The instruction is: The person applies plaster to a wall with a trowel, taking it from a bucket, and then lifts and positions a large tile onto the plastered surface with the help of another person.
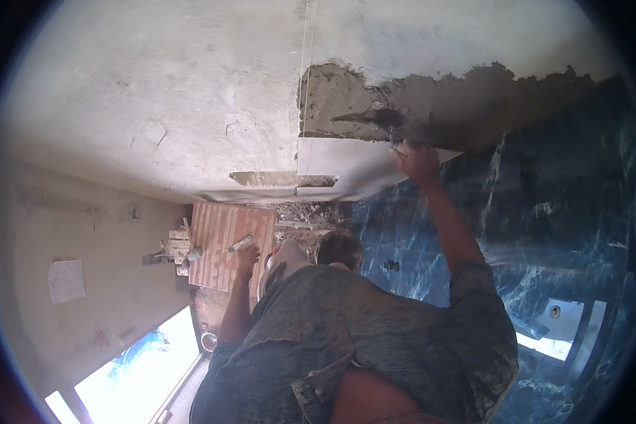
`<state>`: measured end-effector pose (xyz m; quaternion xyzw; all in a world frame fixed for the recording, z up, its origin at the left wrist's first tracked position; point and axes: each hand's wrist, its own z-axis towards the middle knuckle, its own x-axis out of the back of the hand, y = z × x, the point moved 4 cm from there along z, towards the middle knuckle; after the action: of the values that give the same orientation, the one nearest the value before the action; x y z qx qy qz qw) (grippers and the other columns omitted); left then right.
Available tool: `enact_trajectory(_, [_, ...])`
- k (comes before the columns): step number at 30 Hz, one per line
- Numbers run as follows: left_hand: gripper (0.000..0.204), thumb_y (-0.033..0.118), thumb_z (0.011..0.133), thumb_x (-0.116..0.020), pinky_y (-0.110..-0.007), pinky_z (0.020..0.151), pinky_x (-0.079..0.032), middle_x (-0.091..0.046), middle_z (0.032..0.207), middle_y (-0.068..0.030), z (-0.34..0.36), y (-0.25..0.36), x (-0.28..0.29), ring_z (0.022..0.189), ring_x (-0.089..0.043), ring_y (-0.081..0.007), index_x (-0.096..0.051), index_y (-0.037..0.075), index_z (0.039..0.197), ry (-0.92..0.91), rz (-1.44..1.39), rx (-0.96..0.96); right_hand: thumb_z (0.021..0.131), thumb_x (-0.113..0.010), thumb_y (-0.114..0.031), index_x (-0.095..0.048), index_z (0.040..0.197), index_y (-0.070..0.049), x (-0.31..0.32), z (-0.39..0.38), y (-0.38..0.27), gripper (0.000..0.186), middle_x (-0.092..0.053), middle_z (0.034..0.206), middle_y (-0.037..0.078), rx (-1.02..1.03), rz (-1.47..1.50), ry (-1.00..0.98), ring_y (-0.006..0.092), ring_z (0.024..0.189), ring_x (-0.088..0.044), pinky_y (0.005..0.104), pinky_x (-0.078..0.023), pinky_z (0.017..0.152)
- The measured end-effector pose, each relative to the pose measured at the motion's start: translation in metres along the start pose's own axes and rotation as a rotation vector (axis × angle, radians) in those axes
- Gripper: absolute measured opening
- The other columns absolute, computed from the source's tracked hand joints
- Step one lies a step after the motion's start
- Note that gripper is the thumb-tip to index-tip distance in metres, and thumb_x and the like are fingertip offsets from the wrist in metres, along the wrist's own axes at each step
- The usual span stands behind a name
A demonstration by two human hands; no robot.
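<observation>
My right hand [417, 161] is closed on the handle of a trowel [384, 118], whose dark blade is against a rough grey mortar patch [466, 106] on the pale wall. Just below the patch is a smooth white tile [339, 159]. My left hand [248, 257], lower left, is beside a pale cylindrical handle [236, 244] over an orange board [219, 222] with ridged streaks; its fingers are curved, and I cannot tell whether they grip the handle.
A dark round bucket [339, 247] is below me among rubble [311, 215]. Tools and blocks [179, 247] lie left of the board. A plain wall [42, 212] with a paper and a bright opening [134, 367] is at left; blue marbled panels [558, 212] line the right.
</observation>
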<state>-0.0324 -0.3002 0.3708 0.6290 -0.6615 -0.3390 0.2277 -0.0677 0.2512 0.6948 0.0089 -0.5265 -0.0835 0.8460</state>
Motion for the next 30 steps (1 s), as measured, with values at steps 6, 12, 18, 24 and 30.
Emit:
enact_trajectory(6, [0.027, 0.016, 0.084, -0.059, -0.026, 0.056, -0.046, -0.064, 0.085, -0.0058, 0.003, 0.024, -0.014, 0.071, -0.062, -0.0147, -0.063, 0.0, 0.105, 0.041, 0.081, 0.007, 0.075, -0.071, -0.05, -0.067, 0.09, -0.01, 0.034, -0.006, 0.013, 0.043, -0.068, 0.084, 0.014, -0.079, -0.088, 0.064, 0.034, 0.072, -0.067, 0.0454, -0.053, 0.069])
enact_trajectory(12, [0.032, 0.015, 0.084, -0.057, -0.025, 0.057, -0.046, -0.066, 0.089, -0.0064, 0.004, 0.037, -0.028, 0.074, -0.062, -0.0147, -0.063, -0.002, 0.111, 0.032, 0.129, -0.002, 0.077, -0.068, -0.049, -0.066, 0.089, -0.007, 0.049, -0.009, -0.015, 0.044, -0.067, 0.085, 0.018, 0.058, 0.321, -0.02, 0.0365, 0.075, -0.066, 0.0475, -0.053, 0.068])
enact_trajectory(18, [0.036, 0.014, 0.084, -0.055, -0.025, 0.059, -0.046, -0.066, 0.09, -0.0072, 0.002, 0.047, -0.038, 0.075, -0.062, -0.0149, -0.063, -0.002, 0.115, 0.055, 0.174, 0.002, 0.079, -0.066, -0.048, -0.067, 0.096, -0.004, 0.01, 0.01, -0.056, 0.048, -0.067, 0.085, 0.018, -0.003, 0.144, -0.332, 0.0357, 0.079, -0.066, 0.0452, -0.053, 0.073])
enact_trajectory(24, [0.034, 0.013, 0.083, -0.056, -0.025, 0.058, -0.046, -0.064, 0.084, -0.0067, -0.006, 0.04, -0.029, 0.071, -0.061, -0.0144, -0.064, -0.002, 0.112, 0.097, 0.146, 0.025, 0.083, -0.061, -0.044, -0.067, 0.099, -0.003, 0.002, 0.042, -0.074, 0.045, -0.068, 0.083, 0.021, 0.053, 0.134, -0.482, 0.0379, 0.078, -0.067, 0.0458, -0.053, 0.073])
enact_trajectory(30, [0.029, 0.013, 0.083, -0.057, -0.025, 0.055, -0.046, -0.062, 0.078, -0.0054, 0.0, 0.013, -0.015, 0.066, -0.06, -0.0138, -0.064, -0.002, 0.107, 0.091, 0.076, 0.028, 0.085, -0.058, -0.048, -0.066, 0.103, -0.002, -0.016, 0.048, -0.078, 0.05, -0.068, 0.09, 0.021, 0.053, 0.105, -0.536, 0.0358, 0.086, -0.067, 0.046, -0.053, 0.076])
